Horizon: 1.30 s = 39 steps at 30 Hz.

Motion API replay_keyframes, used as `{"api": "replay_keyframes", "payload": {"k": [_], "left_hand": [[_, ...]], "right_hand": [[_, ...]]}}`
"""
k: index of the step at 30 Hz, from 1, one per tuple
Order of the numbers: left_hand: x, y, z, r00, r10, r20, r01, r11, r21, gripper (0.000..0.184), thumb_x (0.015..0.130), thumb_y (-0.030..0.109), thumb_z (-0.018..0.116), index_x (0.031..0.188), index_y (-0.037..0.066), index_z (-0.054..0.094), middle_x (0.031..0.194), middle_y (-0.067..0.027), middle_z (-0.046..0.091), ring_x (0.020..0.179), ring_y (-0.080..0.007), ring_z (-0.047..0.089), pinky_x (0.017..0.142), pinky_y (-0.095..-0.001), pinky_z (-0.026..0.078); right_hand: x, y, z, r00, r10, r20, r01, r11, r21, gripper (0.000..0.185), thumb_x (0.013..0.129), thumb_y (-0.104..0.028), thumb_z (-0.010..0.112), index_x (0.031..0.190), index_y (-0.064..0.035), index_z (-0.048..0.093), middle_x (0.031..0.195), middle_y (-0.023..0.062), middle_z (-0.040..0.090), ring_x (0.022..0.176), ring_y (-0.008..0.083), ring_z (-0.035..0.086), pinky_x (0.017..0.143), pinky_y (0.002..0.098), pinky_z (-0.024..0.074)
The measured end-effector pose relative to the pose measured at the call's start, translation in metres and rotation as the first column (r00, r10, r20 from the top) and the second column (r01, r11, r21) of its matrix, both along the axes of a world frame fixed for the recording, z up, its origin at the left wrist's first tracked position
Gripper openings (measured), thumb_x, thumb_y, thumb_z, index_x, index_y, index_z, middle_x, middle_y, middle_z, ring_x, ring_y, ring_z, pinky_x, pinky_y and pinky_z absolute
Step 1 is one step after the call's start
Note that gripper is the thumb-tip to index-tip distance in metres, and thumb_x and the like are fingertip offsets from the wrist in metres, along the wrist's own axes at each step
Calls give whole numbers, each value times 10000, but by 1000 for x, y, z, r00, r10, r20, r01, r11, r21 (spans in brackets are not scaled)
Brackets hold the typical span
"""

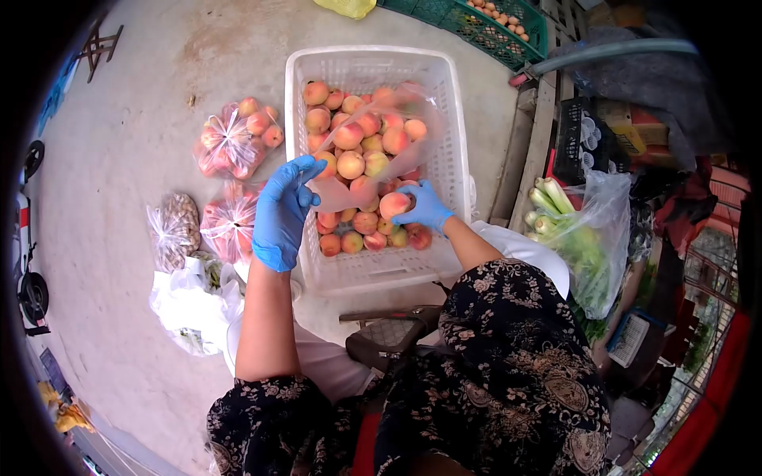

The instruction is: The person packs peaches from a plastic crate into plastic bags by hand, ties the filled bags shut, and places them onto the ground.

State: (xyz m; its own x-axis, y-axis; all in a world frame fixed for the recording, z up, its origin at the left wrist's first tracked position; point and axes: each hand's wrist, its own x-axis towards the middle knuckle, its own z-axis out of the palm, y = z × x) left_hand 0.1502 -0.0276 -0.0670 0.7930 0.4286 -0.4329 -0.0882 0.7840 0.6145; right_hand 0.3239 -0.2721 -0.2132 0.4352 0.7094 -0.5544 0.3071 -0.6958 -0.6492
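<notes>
A white plastic crate full of loose peaches stands on the floor in front of me. My left hand, in a blue glove, is closed on the edge of a thin clear plastic bag. The bag spreads over the peaches toward the crate's far right side. My right hand, also blue-gloved, has its fingers around a peach near the crate's right side, just above the other fruit.
Left of the crate lie tied bags of peaches, a bag of brown lumpy produce and a white bag. Green crates stand at the far right. Bagged leafy stalks lie to my right.
</notes>
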Motion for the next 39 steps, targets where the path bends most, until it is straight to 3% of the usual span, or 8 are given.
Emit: {"api": "replay_keyframes", "payload": {"k": [5,12,21,25,27,28,31,39], "left_hand": [[1,-7,8,998,-9,-62,11,1000,24,318,860,216,447,1059,-1,567,1094,-203,579,611,-91,497,656,-258,457],[-2,-9,7,999,-27,-39,28,999,28,285,866,207,452,1042,16,569,1075,-164,594,646,-95,504,648,-250,450],[2,-8,-2,996,-55,-69,54,998,-15,314,844,249,521,1077,40,549,1073,-169,580,641,-106,525,621,-253,456],[-4,-11,-5,995,-77,-70,72,995,-75,290,842,246,520,1057,51,521,1068,-194,569,615,-123,529,611,-268,470],[-7,-10,-2,994,-80,-71,68,986,-155,241,845,228,513,1015,57,512,1061,-210,567,623,-147,547,619,-288,484],[-8,-10,0,995,-72,-75,53,971,-233,211,841,198,501,991,49,504,1056,-218,566,647,-166,559,626,-296,491],[-12,-10,-6,994,-95,-46,64,888,-456,134,822,108,456,922,22,483,1046,-235,565,724,-221,591,651,-327,510],[-1,-24,25,978,-199,57,205,964,-167,389,794,-16,371,1170,-96,431,1032,-210,582,924,-289,603,762,-353,529]], "right_hand": [[2,30,101,764,28,-644,372,797,476,619,633,-253,762,1171,-74,513,1058,65,540,1043,171,491,935,323,385],[39,119,88,789,106,605,-178,982,61,595,593,-407,713,1113,-160,560,1102,128,502,1080,358,426,916,432,394],[40,115,108,317,-66,946,-426,881,204,462,685,-341,639,1105,-157,576,1204,142,447,1113,373,384,926,470,343],[59,110,125,335,-150,930,-69,981,183,365,727,-270,620,1066,-135,609,979,127,551,991,323,477,885,426,379],[92,103,85,611,44,790,-11,999,-47,317,755,-263,604,1029,-104,629,803,116,580,876,287,531,818,397,425],[84,102,82,879,-390,273,247,864,438,285,815,-262,535,970,-51,647,634,87,561,654,218,550,671,341,465],[80,100,109,836,-314,-450,532,669,520,283,852,-206,464,958,-13,642,687,79,594,539,154,517,548,279,454],[52,36,176,716,-222,-662,554,758,345,274,842,-82,451,1044,38,593,858,90,633,556,119,539,513,212,436]]}}
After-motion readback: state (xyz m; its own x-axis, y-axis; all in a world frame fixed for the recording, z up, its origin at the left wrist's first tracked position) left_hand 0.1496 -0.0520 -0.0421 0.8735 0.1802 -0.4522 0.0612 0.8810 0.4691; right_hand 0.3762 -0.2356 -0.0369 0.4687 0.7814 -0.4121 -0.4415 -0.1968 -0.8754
